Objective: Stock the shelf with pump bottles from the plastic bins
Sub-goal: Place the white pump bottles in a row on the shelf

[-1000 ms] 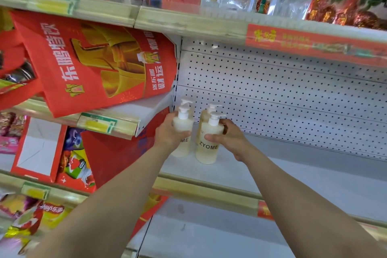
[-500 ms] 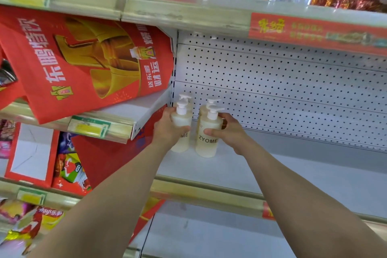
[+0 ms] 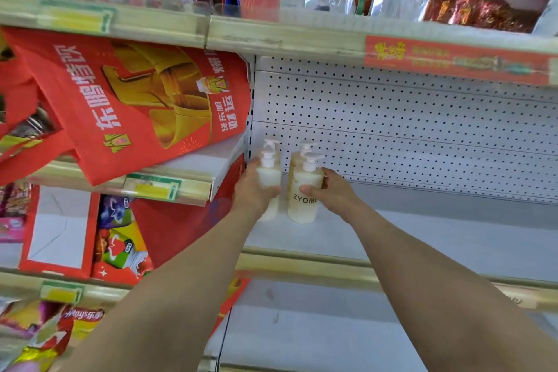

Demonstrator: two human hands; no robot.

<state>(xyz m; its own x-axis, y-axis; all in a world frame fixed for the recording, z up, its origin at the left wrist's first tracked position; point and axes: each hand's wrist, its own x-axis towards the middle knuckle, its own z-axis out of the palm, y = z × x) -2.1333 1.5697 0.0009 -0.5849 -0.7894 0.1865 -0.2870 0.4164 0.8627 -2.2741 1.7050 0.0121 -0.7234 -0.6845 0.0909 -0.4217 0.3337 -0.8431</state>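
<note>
Near the middle of the frame, both hands were setting cream-coloured pump bottles into the far left corner of a white shelf [image 3: 392, 238], against its perforated back panel [image 3: 407, 130]. The left hand [image 3: 252, 193] had its fingers wrapped around the left front bottle [image 3: 269, 174], thumb across the front. The right hand [image 3: 330, 193] held the right front bottle [image 3: 305, 193], the one lettered ZYOME, thumb pressed to its face and fingers curled behind. Each grip sat at mid-body, probably to keep the bottle upright and its pump head clear while being nudged into line. Two more pump heads showed just behind: a rear left bottle [image 3: 270, 143] and a rear right bottle [image 3: 305, 148], so a second row seemed to be forming directly in front of the first. Packing from the corner outward would leave the long bare stretch to the right free for more stock. A red promotional bag [image 3: 136, 106] hung at the left of the frame on the neighbouring unit. The plastic bins were out of view.
</note>
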